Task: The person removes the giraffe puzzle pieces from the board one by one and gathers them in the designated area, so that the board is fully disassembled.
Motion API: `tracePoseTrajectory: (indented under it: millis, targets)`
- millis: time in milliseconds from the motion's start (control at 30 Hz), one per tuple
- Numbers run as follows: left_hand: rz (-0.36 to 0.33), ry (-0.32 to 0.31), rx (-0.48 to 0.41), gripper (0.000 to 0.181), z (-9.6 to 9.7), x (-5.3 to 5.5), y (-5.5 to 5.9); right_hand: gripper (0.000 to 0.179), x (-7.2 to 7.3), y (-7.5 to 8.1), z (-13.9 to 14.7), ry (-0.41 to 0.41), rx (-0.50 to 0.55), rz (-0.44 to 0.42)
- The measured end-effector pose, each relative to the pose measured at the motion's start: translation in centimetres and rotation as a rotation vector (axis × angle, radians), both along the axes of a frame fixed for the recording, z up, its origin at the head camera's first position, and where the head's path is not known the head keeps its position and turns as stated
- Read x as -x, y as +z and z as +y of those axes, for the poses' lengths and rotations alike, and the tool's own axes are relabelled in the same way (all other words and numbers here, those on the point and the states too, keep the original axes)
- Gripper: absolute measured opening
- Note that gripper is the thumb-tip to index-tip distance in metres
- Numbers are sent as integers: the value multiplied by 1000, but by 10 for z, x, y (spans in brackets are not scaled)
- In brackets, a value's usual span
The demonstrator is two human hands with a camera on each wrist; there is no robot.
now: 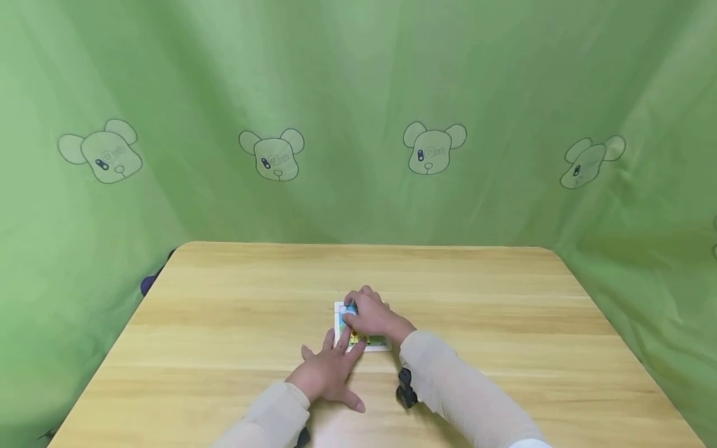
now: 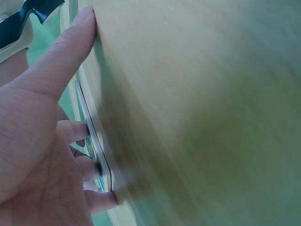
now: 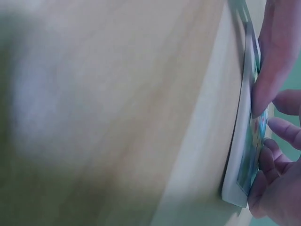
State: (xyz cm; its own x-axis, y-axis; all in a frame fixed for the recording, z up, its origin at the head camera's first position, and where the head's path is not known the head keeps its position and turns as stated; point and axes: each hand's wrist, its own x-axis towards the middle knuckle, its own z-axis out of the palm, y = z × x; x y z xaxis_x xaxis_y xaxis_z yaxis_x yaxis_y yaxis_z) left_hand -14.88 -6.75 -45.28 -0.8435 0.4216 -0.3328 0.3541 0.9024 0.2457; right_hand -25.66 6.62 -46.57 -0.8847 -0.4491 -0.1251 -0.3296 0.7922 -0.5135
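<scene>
A small picture puzzle (image 1: 379, 348) with a white border lies on the wooden table, showing blue, green and yellow printing. My left hand (image 1: 327, 371) is spread at its lower-left side, fingertips resting on the picture and its edge; the left thumb points away to the right. In the left wrist view, the fingers (image 2: 87, 167) touch the board's edge. Over its upper right, my right hand (image 1: 372, 313) bends down and pinches a light-blue piece (image 1: 350, 309) between thumb and index finger. That hand hides much of the picture.
The wooden table (image 1: 224, 298) extends around the puzzle on every side. A green curtain (image 1: 347, 62) with mouse-head outlines hangs behind and beside it. Black straps (image 1: 406, 389) sit at the wrists. Something dark purple (image 1: 147, 284) shows past the left table edge.
</scene>
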Motion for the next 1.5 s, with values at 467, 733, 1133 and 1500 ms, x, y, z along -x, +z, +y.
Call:
tracePoseTrajectory:
  millis: [467,733,1133,1500]
  targets:
    - [-10,11,2,113,2,1,-1,34,4,-6,3,-5,24,-17]
    - [-12,13,6,113,2,2,3,33,6,-2,3,-2,25,-8]
    - [-9,4,17,111,3,-3,1,31,1,-4,5,14,87,-16]
    - [-18,17,18,112,2,-1,3,36,2,0,2,5,120,-16]
